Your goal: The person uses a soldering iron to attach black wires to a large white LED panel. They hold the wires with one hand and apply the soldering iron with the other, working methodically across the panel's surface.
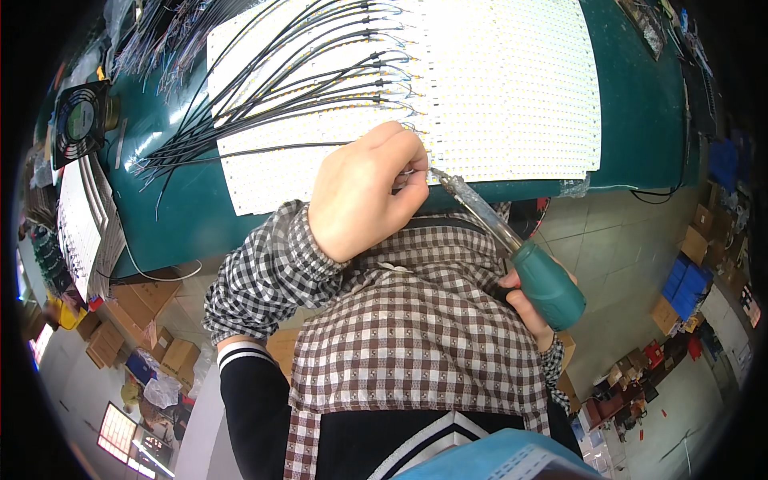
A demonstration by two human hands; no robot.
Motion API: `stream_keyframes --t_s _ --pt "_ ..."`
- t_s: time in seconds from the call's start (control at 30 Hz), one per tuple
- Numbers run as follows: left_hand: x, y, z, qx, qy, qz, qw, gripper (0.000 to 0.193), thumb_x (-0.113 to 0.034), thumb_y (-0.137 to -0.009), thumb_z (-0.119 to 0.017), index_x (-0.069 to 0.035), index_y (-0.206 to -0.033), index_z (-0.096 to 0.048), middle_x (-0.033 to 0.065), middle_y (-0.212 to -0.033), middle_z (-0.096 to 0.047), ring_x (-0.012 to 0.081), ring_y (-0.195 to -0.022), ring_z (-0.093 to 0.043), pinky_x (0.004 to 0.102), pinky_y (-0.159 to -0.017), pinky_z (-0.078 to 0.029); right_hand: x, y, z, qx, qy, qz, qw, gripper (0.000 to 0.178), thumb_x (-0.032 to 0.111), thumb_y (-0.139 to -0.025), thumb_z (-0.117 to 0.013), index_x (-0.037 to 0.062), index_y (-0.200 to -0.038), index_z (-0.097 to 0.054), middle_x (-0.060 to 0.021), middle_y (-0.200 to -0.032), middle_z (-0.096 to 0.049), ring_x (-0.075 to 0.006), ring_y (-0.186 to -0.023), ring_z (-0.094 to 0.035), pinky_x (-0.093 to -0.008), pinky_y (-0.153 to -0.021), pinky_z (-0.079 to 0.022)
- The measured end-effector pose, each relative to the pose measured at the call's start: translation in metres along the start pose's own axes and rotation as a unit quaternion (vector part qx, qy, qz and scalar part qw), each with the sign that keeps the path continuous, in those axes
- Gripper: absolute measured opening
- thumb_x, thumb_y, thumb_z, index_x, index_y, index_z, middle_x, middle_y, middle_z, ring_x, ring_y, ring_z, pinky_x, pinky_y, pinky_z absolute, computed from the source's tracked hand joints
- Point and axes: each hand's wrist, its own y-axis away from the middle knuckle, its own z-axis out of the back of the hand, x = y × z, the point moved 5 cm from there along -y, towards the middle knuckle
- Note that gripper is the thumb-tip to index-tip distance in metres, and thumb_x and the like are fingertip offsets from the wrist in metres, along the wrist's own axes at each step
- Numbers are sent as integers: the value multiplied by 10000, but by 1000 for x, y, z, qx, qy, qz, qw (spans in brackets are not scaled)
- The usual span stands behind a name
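Note:
My left hand [364, 192] is curled at the near edge of a large white LED strip panel [496, 88], pinching a thin wire end against it. My right hand [528, 308] grips the teal handle of a soldering iron [512, 248]. The iron's metal tip reaches up to the panel edge right beside my left fingertips. Several black wires [272, 96] with bare ends fan out from the left across the panel. The panel lies on a dark green table [640, 104].
A small black fan [78, 122] stands at the table's left end, next to a stack of white strip panels [80, 224]. Cardboard boxes [144, 320] lie on the floor at lower left, with blue and brown boxes [684, 292] at right.

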Motion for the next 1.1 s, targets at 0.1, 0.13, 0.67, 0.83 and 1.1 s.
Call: stream_keyframes --t_s 0.1,0.13,0.67,0.83,1.1 --pt "1 0 0 2 0 0 1000 110 -40 -809 -716 -60 -876 -631 104 -840 -622 292 -705 -661 388 -624 -527 2 0 1 7 22 15 1000 516 282 -804 -906 -34 -1166 -718 -50 -878 -778 -194 -808 -743 -335 -777 -579" --pt "1 0 -1 2 -1 -1 1000 109 -40 -809 -716 -59 -876 -631 104 -840 -623 293 -705 -660 388 -625 -527 1 0 2 7 11 15 1000 493 278 -808 -902 -30 -1149 -723 -54 -888 -779 -198 -815 -743 -335 -781 -579" --pt "2 2 -3 -1 5 8 1000 85 -4 -833 -711 -33 -877 -644 84 -820 -615 202 -669 -624 311 -608 -510 -15 6 3 -27 -168 -49 984 507 284 -888 -850 -86 -1176 -658 -145 -961 -754 -245 -854 -744 -379 -815 -599" --pt "-2 4 0 -8 2 5 1000 100 -16 -824 -715 -44 -887 -643 89 -825 -619 224 -690 -646 328 -621 -523 -11 -15 14 -44 -233 3 971 597 360 -950 -763 -130 -1246 -590 -161 -992 -712 -253 -852 -715 -399 -784 -604" --pt "-1 32 43 15 -34 -2 999 546 -13 -826 -739 -108 -1340 -584 146 -1158 -578 350 -857 -672 455 -723 -563 -12 -131 68 -53 -353 83 930 613 473 -1026 -607 -74 -1302 -580 -110 -943 -688 -231 -832 -680 -391 -723 -590"
